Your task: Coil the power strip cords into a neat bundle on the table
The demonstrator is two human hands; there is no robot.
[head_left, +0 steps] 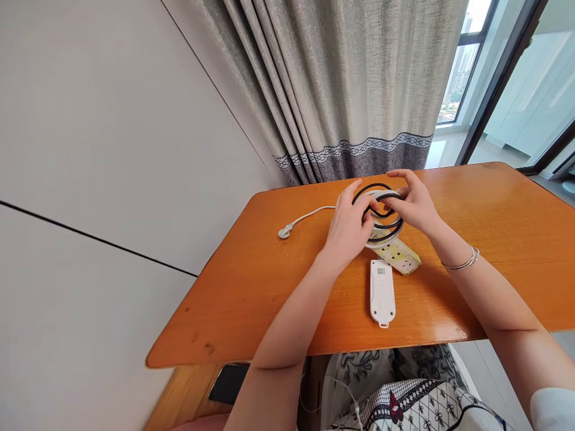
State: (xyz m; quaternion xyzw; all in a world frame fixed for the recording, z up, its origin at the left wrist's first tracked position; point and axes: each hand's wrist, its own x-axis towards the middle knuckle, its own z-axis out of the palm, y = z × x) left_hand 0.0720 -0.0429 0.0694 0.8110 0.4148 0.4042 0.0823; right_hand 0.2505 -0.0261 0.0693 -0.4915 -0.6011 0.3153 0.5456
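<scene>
Head view: the left hand [348, 224] and the right hand [413, 203] meet over the far middle of the glossy orange wooden table [251, 287], both closed on a coiled bundle of black and white round cable [381, 215]. The left hand grips the coil's left side, thumb inside the loops; the right hand pinches its right and top edge, fingers curled over. The coil stands tilted on edge between the two palms, its loops roughly circular, so neither hand is nearer: both touch it.

Directly beneath the coil, touching or just below it, lies a yellowed rectangular plastic power strip [399, 256], long axis running from far left to near right. Just nearside of that lies a white rectangular plastic power strip [382, 292], face down, long axis pointing near to far.

A white cable runs left from the coil to a white plug [284, 231] lying flat on the table, well apart from the hands.

A silver bangle [462, 261] sits on the right wrist. Grey patterned curtains [341, 90] hang beyond the far edge.
</scene>
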